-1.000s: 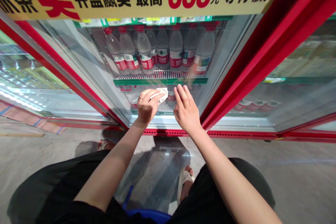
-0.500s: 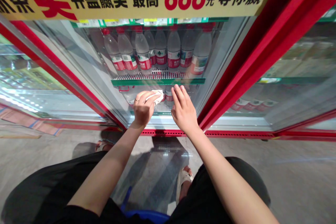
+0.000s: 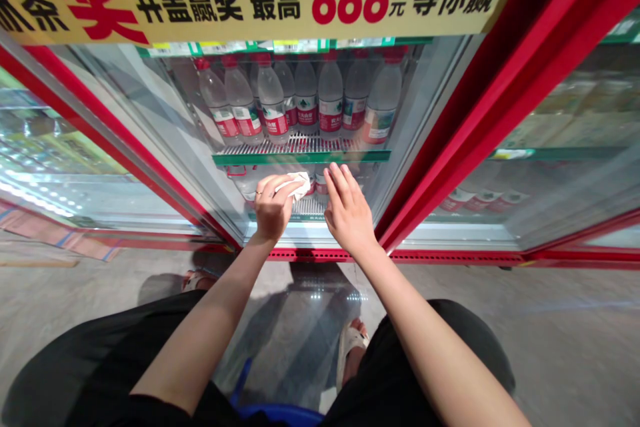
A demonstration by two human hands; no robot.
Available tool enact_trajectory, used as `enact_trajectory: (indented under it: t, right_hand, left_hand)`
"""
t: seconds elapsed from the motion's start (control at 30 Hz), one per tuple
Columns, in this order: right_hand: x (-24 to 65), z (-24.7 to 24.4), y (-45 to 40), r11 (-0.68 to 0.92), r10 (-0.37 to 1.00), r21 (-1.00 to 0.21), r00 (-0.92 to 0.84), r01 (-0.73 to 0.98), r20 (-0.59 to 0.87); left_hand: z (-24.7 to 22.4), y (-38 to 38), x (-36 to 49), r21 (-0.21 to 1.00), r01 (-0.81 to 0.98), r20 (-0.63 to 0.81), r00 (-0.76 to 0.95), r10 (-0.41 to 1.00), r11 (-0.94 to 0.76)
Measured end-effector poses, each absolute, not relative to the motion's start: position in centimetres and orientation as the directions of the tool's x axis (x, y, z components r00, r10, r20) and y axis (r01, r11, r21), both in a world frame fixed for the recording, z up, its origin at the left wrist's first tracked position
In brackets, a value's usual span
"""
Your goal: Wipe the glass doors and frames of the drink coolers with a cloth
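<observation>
My left hand (image 3: 273, 205) is closed on a crumpled white cloth or tissue (image 3: 299, 187) at the lower part of a cooler's glass door (image 3: 180, 140). To its right, my right hand (image 3: 347, 207) lies with fingers stretched out and close to the glass, holding nothing. Whether its fingertips touch the pane is hard to tell. Behind the glass, several red-capped water bottles (image 3: 273, 103) stand on a wire shelf with a green front edge (image 3: 300, 157). More bottles on the shelf below are partly hidden by my hands.
A yellow banner (image 3: 200, 3) crosses the door above. Red frames (image 3: 490, 100) border it, with neighbouring coolers on both sides. Below are a grey floor (image 3: 565, 333), my knees and sandals, and a blue object (image 3: 280, 413), perhaps a stool, between my legs.
Both hands have stayed nearly in place, with only a very slight shift of my left hand and the white cloth. The view has tilted slightly.
</observation>
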State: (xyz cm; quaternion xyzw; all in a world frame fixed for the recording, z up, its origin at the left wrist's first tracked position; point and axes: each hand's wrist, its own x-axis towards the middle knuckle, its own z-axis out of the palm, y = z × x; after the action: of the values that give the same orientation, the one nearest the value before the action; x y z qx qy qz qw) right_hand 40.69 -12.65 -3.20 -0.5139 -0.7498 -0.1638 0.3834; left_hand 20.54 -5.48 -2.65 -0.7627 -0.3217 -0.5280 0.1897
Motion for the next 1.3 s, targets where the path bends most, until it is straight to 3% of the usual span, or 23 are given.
enact_trajectory:
  t: [0.1, 0.33, 0.57, 0.77, 1.07, 1.3]
  right_hand:
    - [40.7, -3.2, -12.7, 0.422, 0.659, -0.162, -0.179, 0.892, 0.73]
    - [40.6, -3.3, -12.6, 0.421, 0.675, -0.167, -0.185, 0.891, 0.715]
    - [40.4, -3.3, -12.7, 0.414, 0.674, -0.15, -0.192, 0.898, 0.713]
    - [40.3, -3.3, -12.6, 0.42, 0.663, -0.148, -0.191, 0.895, 0.724]
    - [40.3, -3.3, -12.6, 0.418, 0.664, -0.148, -0.191, 0.896, 0.723]
    - [40.1, -3.4, -12.4, 0.439, 0.64, -0.13, -0.208, 0.889, 0.739]
  left_hand:
    - [-2.2, -5.8, 21.3, 0.077, 0.688, 0.941, 0.19, 0.281, -0.722]
    - [-2.1, -6.0, 21.7, 0.063, 0.675, 0.904, 0.274, 0.329, -0.735]
    - [-1.9, -6.0, 21.8, 0.278, 0.682, 0.915, 0.025, 0.402, -0.676]
    - [-2.3, -6.2, 21.9, 0.197, 0.663, 0.905, 0.16, 0.394, -0.722]
    - [-2.0, -6.0, 21.7, 0.241, 0.655, 0.932, 0.049, 0.358, -0.716]
    - [-2.5, -5.7, 21.4, 0.217, 0.667, 0.906, 0.134, 0.401, -0.713]
